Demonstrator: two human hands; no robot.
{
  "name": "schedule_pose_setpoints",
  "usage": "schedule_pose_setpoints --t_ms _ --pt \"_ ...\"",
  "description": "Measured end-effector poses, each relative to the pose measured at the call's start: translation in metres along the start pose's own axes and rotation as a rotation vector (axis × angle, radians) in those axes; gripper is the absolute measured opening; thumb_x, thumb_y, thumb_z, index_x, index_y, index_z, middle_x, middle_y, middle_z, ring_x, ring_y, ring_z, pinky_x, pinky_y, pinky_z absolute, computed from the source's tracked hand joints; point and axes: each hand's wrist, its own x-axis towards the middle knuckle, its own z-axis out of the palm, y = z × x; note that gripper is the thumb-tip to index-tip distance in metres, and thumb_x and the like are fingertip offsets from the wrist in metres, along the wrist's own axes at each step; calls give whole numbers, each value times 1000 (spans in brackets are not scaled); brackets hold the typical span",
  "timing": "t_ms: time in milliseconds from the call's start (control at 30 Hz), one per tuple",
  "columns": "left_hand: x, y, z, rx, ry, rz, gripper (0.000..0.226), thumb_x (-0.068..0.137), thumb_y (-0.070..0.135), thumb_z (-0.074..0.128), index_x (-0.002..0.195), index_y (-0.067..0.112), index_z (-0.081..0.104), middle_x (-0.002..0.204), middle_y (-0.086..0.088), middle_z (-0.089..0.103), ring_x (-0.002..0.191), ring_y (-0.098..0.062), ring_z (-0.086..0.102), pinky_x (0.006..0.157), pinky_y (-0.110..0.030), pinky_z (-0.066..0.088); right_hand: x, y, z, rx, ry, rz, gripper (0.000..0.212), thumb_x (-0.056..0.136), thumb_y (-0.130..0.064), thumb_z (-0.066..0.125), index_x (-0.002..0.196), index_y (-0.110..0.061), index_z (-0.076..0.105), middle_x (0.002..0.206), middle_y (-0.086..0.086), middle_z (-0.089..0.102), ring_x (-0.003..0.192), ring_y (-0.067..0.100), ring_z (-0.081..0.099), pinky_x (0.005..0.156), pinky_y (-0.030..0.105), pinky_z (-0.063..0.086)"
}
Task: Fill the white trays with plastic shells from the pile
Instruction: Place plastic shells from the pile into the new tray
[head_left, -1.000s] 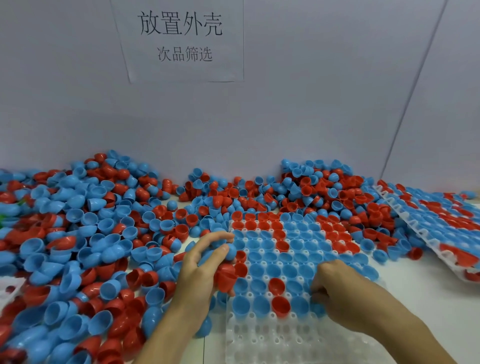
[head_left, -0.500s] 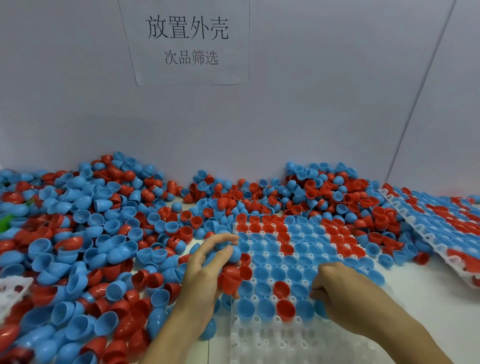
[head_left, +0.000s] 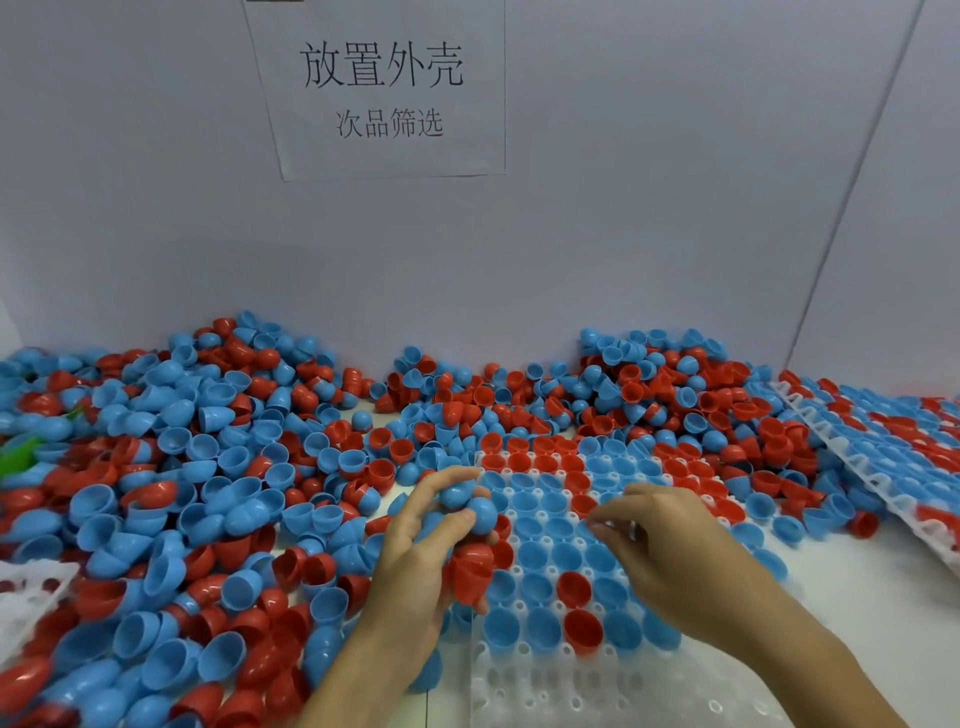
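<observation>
A big pile of blue and red plastic shells (head_left: 208, 467) covers the left and back of the table. A white tray (head_left: 597, 680) lies in front of me, its far rows filled with shells and its near rows bare. My left hand (head_left: 426, 561) hovers at the tray's left edge and grips a handful of shells (head_left: 467, 535), blue ones on top and a red one below. My right hand (head_left: 670, 545) is above the tray's middle with thumb and fingertips drawn together; I see no shell between them.
A second white tray (head_left: 852, 452) full of shells lies tilted at the right, against the pile. Part of another white tray (head_left: 26, 597) shows at the left edge. A paper sign (head_left: 382, 88) hangs on the grey wall. Bare white table (head_left: 872, 587) lies right of the front tray.
My right hand has lifted from the tray's near filled row and moved up toward the middle rows. The left hand keeps its handful and has barely moved.
</observation>
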Motion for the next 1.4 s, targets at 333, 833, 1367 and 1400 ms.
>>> schedule_pose_setpoints --t_ms 333,833,1367,1400 --pt "-1 2 -1 -6 -76 -3 45 95 7 59 121 43 66 118 -9 73 101 -29 73 73 -30 59 41 -50 43 560 71 -76 27 89 -26 74 115 -32 68 105 -14 64 96 -4 59 74 11 47" --pt "4 -4 -1 42 -15 14 30 73 41 82 102 44 75 110 5 76 104 -20 73 90 -38 58 27 -41 50 1082 86 0 24 93 -39 49 96 -38 73 76 6 71 66 20 67 63 24 53" --pt "7 -6 -3 367 192 220 13 89 32 69 84 43 74 98 25 69 98 8 63 83 -20 48 18 -52 51 985 46 16 21 101 -19 53 95 -34 67 81 0 73 69 11 69 64 20 53" --pt "7 -5 -2 408 194 241 16 90 31 69 84 45 73 99 28 68 100 11 61 82 -16 46 18 -53 51 975 62 18 20 100 -19 53 95 -31 68 82 -2 73 67 10 68 62 20 52"
